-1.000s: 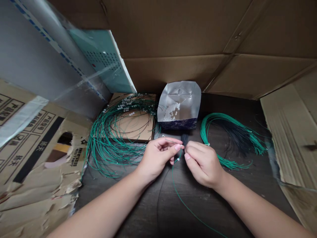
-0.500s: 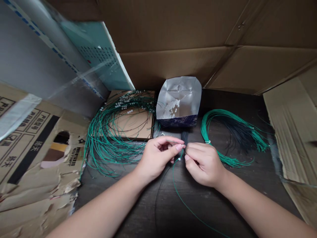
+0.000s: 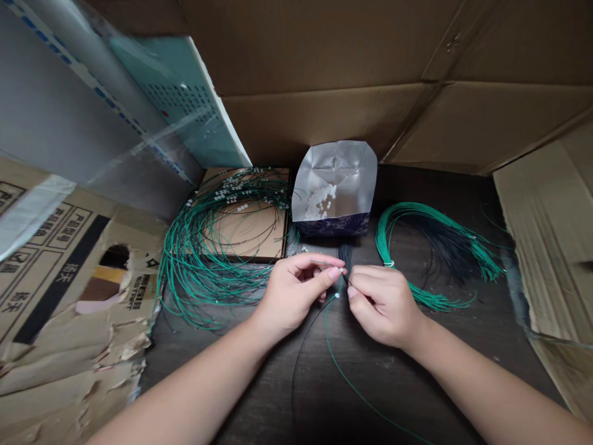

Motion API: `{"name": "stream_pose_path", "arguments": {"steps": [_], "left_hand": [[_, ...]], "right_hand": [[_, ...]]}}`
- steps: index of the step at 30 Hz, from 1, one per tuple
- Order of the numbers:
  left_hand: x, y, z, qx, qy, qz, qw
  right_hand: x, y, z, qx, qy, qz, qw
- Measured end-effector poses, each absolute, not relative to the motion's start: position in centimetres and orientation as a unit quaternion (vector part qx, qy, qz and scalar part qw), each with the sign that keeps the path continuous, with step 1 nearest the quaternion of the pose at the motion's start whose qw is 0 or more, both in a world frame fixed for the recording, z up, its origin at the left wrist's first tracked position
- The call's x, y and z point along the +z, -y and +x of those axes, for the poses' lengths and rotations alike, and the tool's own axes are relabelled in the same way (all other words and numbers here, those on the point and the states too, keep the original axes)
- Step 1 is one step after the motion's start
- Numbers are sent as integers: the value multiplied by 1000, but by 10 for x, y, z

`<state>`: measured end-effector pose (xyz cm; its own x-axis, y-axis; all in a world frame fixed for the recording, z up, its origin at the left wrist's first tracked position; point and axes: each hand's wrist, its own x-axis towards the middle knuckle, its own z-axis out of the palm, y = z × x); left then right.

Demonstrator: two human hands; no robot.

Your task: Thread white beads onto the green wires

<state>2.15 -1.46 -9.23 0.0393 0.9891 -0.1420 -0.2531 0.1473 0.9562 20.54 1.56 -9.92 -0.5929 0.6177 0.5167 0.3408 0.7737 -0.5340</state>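
My left hand (image 3: 290, 296) is closed in a pinch, with a small white bead (image 3: 341, 270) at its thumb and index fingertips. My right hand (image 3: 386, 306) is curled close beside it, thumb pressed against the fingers, on a short length of black wire (image 3: 345, 280) that reaches toward the bead. A green wire (image 3: 340, 372) hangs below the hands and curves to the lower right. Another white bead (image 3: 337, 295) sits on the strands just under my fingertips. A thin black strand (image 3: 299, 352) trails down from there.
A silver-lined pouch (image 3: 352, 173) with white beads stands behind the hands. Beaded green and black wires (image 3: 185, 272) lie across a cardboard box (image 3: 245, 232) on the left. A tied green wire bundle (image 3: 382, 238) lies right; black wires (image 3: 344, 252) lie ahead. Cardboard walls (image 3: 324, 55) surround the dark table (image 3: 259, 395).
My right hand has shifted slightly right, away from the left fingertips, and more black wire shows between the hands. The lower bead has moved slightly up. My left hand keeps its pinch.
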Motion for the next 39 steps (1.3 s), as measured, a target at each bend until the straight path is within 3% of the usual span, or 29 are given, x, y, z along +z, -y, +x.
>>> {"name": "stream_pose_path", "arguments": {"steps": [12, 39], "left_hand": [[-91, 16, 20, 511, -505, 469, 515], [-90, 18, 23, 508, -499, 473, 520]], "right_hand": [[-93, -14, 205, 235, 853, -280, 373], [-97, -14, 205, 216, 867, -262, 365]]}}
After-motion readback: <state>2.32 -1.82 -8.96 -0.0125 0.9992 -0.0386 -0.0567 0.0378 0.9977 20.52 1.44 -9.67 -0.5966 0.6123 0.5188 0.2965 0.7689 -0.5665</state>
